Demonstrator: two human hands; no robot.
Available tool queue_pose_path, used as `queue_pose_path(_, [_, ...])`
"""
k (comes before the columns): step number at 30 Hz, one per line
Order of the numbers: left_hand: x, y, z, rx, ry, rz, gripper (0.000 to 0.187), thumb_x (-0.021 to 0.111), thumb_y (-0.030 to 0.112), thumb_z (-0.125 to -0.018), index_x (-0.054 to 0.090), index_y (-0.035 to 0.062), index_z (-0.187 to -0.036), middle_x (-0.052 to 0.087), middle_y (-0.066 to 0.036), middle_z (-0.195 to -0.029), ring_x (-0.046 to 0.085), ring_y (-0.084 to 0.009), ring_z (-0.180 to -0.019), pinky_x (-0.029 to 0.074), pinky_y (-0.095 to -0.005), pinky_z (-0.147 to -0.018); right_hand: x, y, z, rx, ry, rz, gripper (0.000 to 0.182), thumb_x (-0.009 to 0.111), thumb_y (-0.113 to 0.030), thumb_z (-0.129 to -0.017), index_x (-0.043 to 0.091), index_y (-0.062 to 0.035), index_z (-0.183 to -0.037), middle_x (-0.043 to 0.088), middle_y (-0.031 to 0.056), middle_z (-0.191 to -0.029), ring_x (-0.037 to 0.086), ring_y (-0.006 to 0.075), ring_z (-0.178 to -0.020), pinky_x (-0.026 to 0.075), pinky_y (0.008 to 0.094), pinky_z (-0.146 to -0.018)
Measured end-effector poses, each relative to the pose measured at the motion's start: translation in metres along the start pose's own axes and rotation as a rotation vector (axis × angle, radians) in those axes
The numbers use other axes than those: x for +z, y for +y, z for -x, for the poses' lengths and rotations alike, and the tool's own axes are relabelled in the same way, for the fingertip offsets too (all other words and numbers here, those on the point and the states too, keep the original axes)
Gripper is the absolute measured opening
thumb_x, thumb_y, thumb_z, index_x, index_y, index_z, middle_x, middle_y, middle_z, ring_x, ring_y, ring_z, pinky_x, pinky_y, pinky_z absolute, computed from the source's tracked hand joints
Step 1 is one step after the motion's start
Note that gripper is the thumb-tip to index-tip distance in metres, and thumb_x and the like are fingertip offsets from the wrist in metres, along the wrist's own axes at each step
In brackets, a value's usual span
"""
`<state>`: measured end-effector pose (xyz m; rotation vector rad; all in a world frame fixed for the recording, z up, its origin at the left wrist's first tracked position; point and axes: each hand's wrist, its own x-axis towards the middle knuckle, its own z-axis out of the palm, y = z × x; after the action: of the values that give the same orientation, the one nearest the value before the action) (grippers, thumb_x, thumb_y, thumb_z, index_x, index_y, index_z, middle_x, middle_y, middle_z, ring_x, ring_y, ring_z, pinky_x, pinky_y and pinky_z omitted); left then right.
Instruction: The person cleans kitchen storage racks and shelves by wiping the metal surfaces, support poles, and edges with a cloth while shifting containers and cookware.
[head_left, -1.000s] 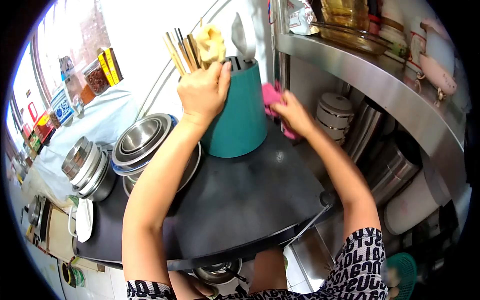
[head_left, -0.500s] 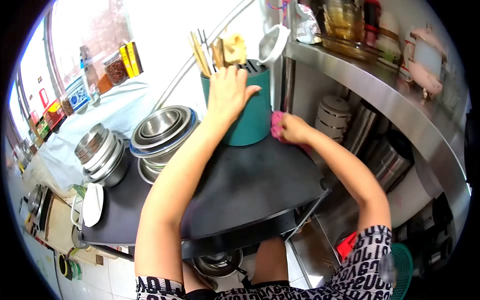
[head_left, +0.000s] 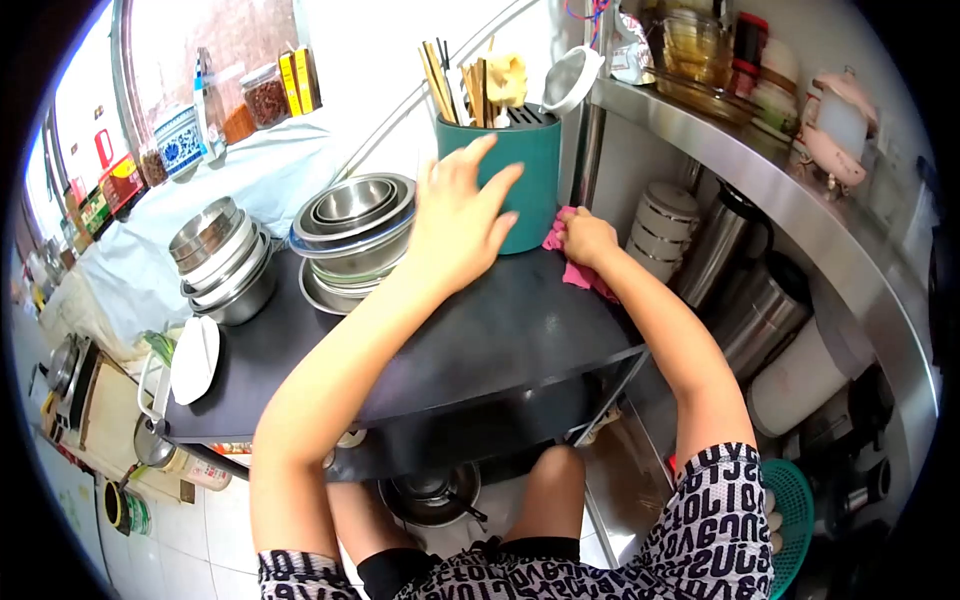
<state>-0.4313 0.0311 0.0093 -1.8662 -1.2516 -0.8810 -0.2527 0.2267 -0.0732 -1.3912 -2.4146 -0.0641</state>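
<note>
A teal utensil holder (head_left: 535, 185) stands upright at the back of the black table (head_left: 480, 330), with chopsticks (head_left: 437, 80) and other utensils rising from its slotted top. My left hand (head_left: 465, 220), fingers spread, is in front of the holder and overlaps its left side in this view. To the right of the holder's base, my right hand (head_left: 588, 240) is closed on a pink cloth (head_left: 578, 275), part of which hangs down onto the table top. A white-rimmed strainer (head_left: 572, 80) hangs beside the holder's upper right.
Stacked steel bowls (head_left: 350, 205) and a second stack of steel pots (head_left: 230, 270) stand on the table's left. A white oval dish (head_left: 195, 360) lies near the left edge. A steel shelf (head_left: 740, 150) with jars runs along the right, above flasks (head_left: 715, 245).
My left hand has come off the holder's top rim, lower and nearer, with fingers spreading. My right hand stays with the cloth beside the holder, more of the cloth now showing.
</note>
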Motion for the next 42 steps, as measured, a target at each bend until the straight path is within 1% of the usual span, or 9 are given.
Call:
queue_pose_path(6, [-0.136, 0.023, 0.126, -0.187, -0.319, 0.073, 0.042, 0.074, 0.018, -0.074, 0.068, 0.014, -0.116, 0.04, -0.019, -0.143, 0.035, -0.0398, -0.132, 0.023, -0.0542, -0.113, -0.054, -0.025, 0.097, -0.19, -0.151, 0.08, 0.034, 0.058, -0.03, -0.088, 0.062, -0.0019, -0.106, 0.066, 0.0204, -0.106, 0.064, 0.0407, -0.097, 0.051, 0.0504, -0.086])
queue_pose_path(13, [-0.155, -0.015, 0.234, -0.623, 0.016, 0.054, 0.012, 0.062, 0.008, -0.086, 0.069, 0.0028, -0.094, 0.055, -0.017, -0.125, 0.052, -0.032, -0.116, 0.04, -0.0403, -0.101, -0.055, -0.096, 0.194, -0.17, 0.186, 0.025, 0.026, 0.064, -0.025, -0.084, 0.065, -0.0002, -0.093, 0.066, 0.0204, -0.09, 0.068, 0.0373, -0.07, 0.056, 0.0461, -0.063])
queue_pose_path(15, [-0.147, -0.012, 0.215, -0.672, 0.124, 0.154, 0.013, 0.059, 0.009, -0.09, 0.069, 0.0014, -0.094, 0.056, -0.016, -0.121, 0.055, -0.0296, -0.113, 0.042, -0.0376, -0.098, -0.042, -0.144, 0.201, -0.479, 0.243, -0.093, 0.02, 0.064, -0.027, -0.084, 0.065, -0.0069, -0.089, 0.062, 0.013, -0.092, 0.065, 0.031, -0.073, 0.053, 0.0425, -0.055])
queue_pose_path(21, [-0.143, -0.01, 0.212, -0.854, -0.058, -0.069, 0.014, 0.062, 0.011, -0.089, 0.069, 0.0026, -0.098, 0.063, -0.012, -0.114, 0.057, -0.027, -0.109, 0.043, -0.0375, -0.095, -0.007, -0.221, 0.232, -0.58, 0.496, -0.347, 0.017, 0.068, -0.031, -0.077, 0.062, -0.0193, -0.087, 0.055, 0.0006, -0.097, 0.052, 0.0214, -0.102, 0.043, 0.048, -0.086])
queue_pose_path(26, [-0.155, -0.015, 0.224, -0.81, 0.015, 0.099, 0.017, 0.065, 0.014, -0.087, 0.069, 0.0022, -0.098, 0.067, -0.013, -0.103, 0.059, -0.0307, -0.106, 0.045, -0.0398, -0.094, -0.005, -0.096, 0.227, -0.306, 0.579, -0.092, 0.025, 0.072, -0.034, -0.074, 0.068, -0.0186, -0.094, 0.058, 0.0026, -0.11, 0.044, 0.0317, -0.126, 0.013, 0.0716, -0.107])
queue_pose_path(31, [-0.144, -0.001, 0.216, -0.665, 0.001, -0.039, 0.013, 0.067, 0.013, -0.083, 0.069, 0.0061, -0.093, 0.067, -0.01, -0.101, 0.059, -0.0324, -0.105, 0.047, -0.0421, -0.09, -0.033, -0.036, 0.23, 0.021, 0.628, -0.116, 0.02, 0.067, -0.005, -0.079, 0.064, -0.0006, -0.098, 0.055, 0.0154, -0.103, 0.055, 0.036, -0.097, 0.047, 0.0433, -0.084])
queue_pose_path(35, [-0.121, 0.014, 0.209, -0.584, 0.039, 0.03, 0.012, 0.068, 0.013, -0.081, 0.07, 0.0082, -0.092, 0.068, -0.007, -0.103, 0.06, -0.0317, -0.105, 0.049, -0.0416, -0.089, -0.028, -0.082, 0.245, -0.241, 0.439, -0.112, 0.035, 0.072, -0.003, -0.072, 0.065, -0.0039, -0.106, 0.057, 0.0163, -0.106, 0.058, 0.0354, -0.104, 0.049, 0.0429, -0.094])
queue_pose_path(39, [-0.107, 0.047, 0.184, -0.46, -0.04, 0.114, 0.019, 0.068, 0.021, -0.082, 0.071, 0.0102, -0.098, 0.069, -0.007, -0.11, 0.061, -0.0313, -0.109, 0.047, -0.0432, -0.094, -0.044, -0.069, 0.219, -0.15, 0.306, 0.035, 0.026, 0.065, -0.016, -0.086, 0.067, -0.0098, -0.111, 0.06, 0.0113, -0.111, 0.059, 0.029, -0.108, 0.036, 0.0608, -0.103])
queue_pose_path(42, [-0.083, 0.045, 0.2, -0.4, -0.075, -0.137, 0.028, 0.064, 0.034, -0.085, 0.073, 0.0135, -0.102, 0.069, -0.004, -0.114, 0.063, -0.0265, -0.109, 0.047, -0.0402, -0.091, -0.039, -0.024, 0.176, -0.032, 0.336, 0.156, 0.018, 0.067, -0.013, -0.082, 0.073, -0.0108, -0.098, 0.061, 0.0107, -0.104, 0.058, 0.0298, -0.098, 0.051, 0.0409, -0.086])
